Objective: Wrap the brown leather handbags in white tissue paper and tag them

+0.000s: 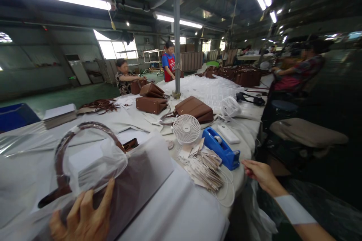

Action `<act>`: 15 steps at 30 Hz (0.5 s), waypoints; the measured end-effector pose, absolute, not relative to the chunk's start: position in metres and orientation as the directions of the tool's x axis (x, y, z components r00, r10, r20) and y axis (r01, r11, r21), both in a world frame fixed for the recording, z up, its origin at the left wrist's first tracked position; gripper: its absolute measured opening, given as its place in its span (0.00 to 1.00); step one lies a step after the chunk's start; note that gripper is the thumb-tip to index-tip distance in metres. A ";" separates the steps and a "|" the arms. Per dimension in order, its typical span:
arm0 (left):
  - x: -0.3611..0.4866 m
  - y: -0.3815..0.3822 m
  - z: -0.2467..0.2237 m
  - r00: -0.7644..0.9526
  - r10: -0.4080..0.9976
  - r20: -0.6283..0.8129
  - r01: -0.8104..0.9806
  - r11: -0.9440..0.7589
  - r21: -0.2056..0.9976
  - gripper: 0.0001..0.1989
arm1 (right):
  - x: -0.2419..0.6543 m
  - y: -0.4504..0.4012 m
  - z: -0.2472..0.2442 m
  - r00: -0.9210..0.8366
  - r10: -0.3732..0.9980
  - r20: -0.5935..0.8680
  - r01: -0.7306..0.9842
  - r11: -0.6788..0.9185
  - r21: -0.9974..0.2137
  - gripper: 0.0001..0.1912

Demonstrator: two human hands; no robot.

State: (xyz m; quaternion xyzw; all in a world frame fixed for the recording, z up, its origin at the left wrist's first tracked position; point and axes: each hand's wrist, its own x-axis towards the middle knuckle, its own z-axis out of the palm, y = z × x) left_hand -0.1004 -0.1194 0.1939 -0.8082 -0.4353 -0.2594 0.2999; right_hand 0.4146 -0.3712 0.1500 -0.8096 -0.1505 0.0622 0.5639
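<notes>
A brown handbag (124,196) lies at the near left, covered by a thin translucent sheet (149,165). Its arched handle (60,150) has clear plastic around it. My left hand (85,214) rests on the covered bag just below the handle, fingers spread and pressing flat. Over the table's right edge, my right hand (261,175) is closed in a pinch beside the cutting end of a blue tape dispenser (220,148). Whatever those fingertips hold is too small to make out. A white band (295,209) circles my right wrist.
Beside the dispenser lie a bundle of tags (205,167), a white fan (186,128) and a white box-like device (228,134). Farther back are brown bags (195,109) and a metal post (177,45). Two people stand beyond the table; another person sits right, near a stool (308,131).
</notes>
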 end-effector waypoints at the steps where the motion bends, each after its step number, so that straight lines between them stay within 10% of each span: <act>1: -0.101 -0.119 0.194 0.484 0.551 0.680 0.858 -0.453 -0.243 0.37 | 0.413 -0.371 0.145 0.950 0.309 0.048 0.160 -0.346 -0.925 0.16; 9: -0.101 -0.113 0.194 0.475 0.523 0.708 0.848 -0.486 -0.210 0.33 | 0.417 -0.383 0.141 0.959 0.277 -0.052 0.116 -0.558 -0.822 0.12; 15: -0.088 -0.111 0.203 0.400 0.602 0.691 0.894 -0.421 -0.152 0.29 | 0.378 -0.323 0.132 0.804 0.572 -0.162 0.167 -0.478 -0.862 0.10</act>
